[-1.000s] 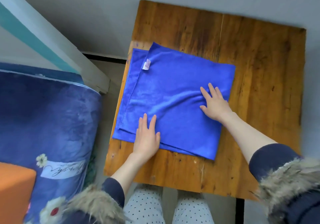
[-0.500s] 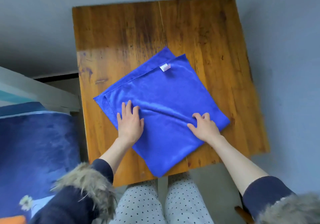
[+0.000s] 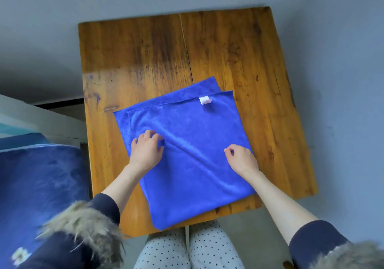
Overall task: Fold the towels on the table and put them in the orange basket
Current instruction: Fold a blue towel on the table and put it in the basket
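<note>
Towel (image 3: 193, 144) laid once-folded on table (image 3: 239, 50), ready for next fold. Left hand (image 3: 145, 150) curled, cloth pinched near towel's left edge. Right hand (image 3: 242, 158) curled at right edge; grip cannot be told.

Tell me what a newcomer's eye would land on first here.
First the bright blue towel, folded in layers and lying askew on the near half of the wooden table, one corner hanging off the near edge. Next the two hands on it: the left hand and right hand, fingers curled into the cloth. A small white tag marks its far edge.
</note>
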Available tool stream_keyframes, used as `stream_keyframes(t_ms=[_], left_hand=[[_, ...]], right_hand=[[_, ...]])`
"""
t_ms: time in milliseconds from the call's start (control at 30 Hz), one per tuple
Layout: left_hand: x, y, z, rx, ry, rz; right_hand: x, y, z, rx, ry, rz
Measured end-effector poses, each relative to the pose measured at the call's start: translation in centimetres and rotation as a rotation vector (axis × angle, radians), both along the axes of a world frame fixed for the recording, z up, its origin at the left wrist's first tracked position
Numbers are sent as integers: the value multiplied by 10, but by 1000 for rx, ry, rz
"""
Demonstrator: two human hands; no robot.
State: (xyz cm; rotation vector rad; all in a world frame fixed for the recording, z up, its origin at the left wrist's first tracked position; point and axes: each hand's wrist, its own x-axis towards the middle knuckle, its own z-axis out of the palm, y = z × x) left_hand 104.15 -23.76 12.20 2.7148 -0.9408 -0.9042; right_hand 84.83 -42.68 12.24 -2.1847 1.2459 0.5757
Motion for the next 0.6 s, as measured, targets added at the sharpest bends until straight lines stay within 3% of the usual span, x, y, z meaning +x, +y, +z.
stream_keyframes(t_ms=[200, 367, 500, 600], left_hand=[[57, -21, 0, -60, -165, 55], [78, -24, -17, -41, -257, 33], [83, -22, -23, -9, -324, 87], [89, -19, -23, 11, -281, 192]], right_hand=[[69, -68, -1, -285, -315, 16], [109, -104, -15, -290, -187, 242], [117, -103, -19, -380, -305, 125], [117, -105, -16, -325, -406, 16]])
